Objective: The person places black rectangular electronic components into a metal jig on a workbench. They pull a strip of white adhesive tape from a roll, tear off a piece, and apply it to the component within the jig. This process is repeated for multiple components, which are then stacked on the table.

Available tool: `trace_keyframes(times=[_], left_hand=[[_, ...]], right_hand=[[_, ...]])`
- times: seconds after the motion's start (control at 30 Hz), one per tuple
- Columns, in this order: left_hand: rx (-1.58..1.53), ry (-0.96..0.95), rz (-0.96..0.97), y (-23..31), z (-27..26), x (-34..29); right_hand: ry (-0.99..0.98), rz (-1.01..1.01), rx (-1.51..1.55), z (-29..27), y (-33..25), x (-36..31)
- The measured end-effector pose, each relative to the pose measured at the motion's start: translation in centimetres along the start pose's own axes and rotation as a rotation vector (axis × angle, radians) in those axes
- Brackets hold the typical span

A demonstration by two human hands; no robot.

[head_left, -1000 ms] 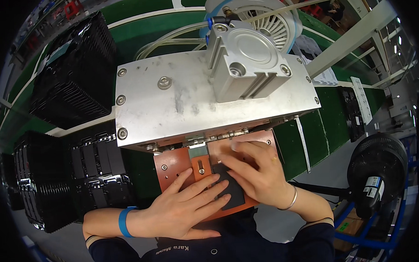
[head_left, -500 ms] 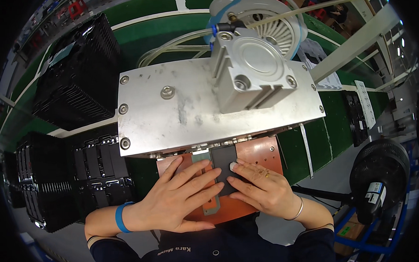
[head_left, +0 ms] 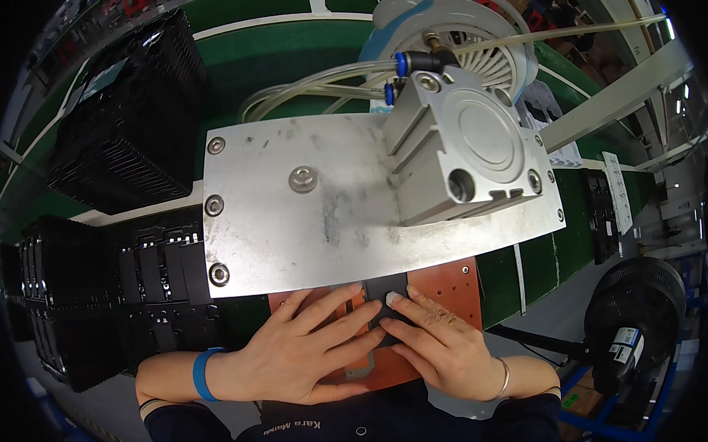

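My left hand (head_left: 304, 351), with a blue wristband, lies with spread fingers over the left side of a copper-coloured base plate (head_left: 446, 285). Its fingertips rest on the left edge of a dark grey flat piece (head_left: 387, 285). From the other side my right hand (head_left: 440, 343) lays outstretched fingertips on the same piece; a whitish cover sits on one fingertip. A thin grey-green strip (head_left: 362, 369) shows beneath my left hand. Just beyond the fingers stands a silver metal press block (head_left: 292, 231), which hides the far part of the base plate. Neither hand grips anything.
An air cylinder (head_left: 464, 147) with clear tubes (head_left: 318, 82) tops the block. Stacks of black trays (head_left: 125, 128) stand at left, more trays (head_left: 165, 270) nearer. A white fan (head_left: 473, 45) is behind; a black fan (head_left: 634, 320) stands at right. The bench mat (head_left: 519, 274) is green.
The view has shifted, so the press block appears lower and covers more of the base plate. Both hands stay on the dark grey piece, with small finger shifts.
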State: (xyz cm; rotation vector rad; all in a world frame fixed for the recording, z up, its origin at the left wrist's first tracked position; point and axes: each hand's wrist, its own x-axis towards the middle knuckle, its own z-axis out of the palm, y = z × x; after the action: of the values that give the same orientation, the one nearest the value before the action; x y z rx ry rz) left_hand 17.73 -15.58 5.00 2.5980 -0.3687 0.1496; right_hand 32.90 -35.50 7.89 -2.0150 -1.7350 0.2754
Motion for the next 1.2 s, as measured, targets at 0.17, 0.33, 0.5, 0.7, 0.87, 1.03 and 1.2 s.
trace_keyframes(times=[0.17, 0.33, 0.5, 0.7, 0.87, 1.03, 1.2], left_hand=[[0.007, 0.031, 0.011, -0.1, 0.0, -0.1], [-0.048, 0.096, 0.053, 0.1, -0.1, 0.0], [-0.186, 0.335, -0.031, 1.0, -1.3, -0.3], [-0.963, 0.471, -0.404, 3.3, -1.2, -1.8], [-1.195, 0.726, -0.545, 4.5, -1.2, -8.9], [-0.211, 1.386, -0.918, -1.4, -0.4, -21.6], [0.320, 1.130, -1.180, -1.9, 4.3, -27.9]], right_hand=[[-0.066, 0.212, 0.887, -1.1, 0.0, -0.5], [0.169, 0.629, 1.309, -1.6, 1.1, 1.1], [0.095, 0.579, 1.079, -1.2, 2.2, 0.7], [0.130, 0.392, 1.124, 0.3, -1.9, 0.2], [-0.004, 0.088, 0.879, 1.7, -6.6, 4.8], [-0.116, -0.576, -0.038, 4.5, -7.7, 13.1], [-0.088, -0.822, -0.547, 12.1, -8.4, 19.4]])
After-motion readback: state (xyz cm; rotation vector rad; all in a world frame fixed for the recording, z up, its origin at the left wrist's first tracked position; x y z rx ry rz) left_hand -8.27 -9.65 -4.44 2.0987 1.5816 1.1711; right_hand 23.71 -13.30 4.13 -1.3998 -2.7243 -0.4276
